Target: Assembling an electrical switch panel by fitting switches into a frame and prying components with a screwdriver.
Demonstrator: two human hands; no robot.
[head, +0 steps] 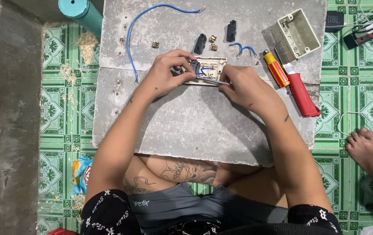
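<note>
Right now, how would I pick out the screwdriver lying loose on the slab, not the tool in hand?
Find the grey slab, then the open beige box at its far right corner. Just below lies the screwdriver, with a red-and-yellow striped handle; the knife beside it is plain red and longer.

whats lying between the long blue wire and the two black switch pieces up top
In the head view, one small brass terminal lies on the grey board between the long blue wire and the black switch pieces; otherwise bare.
</note>
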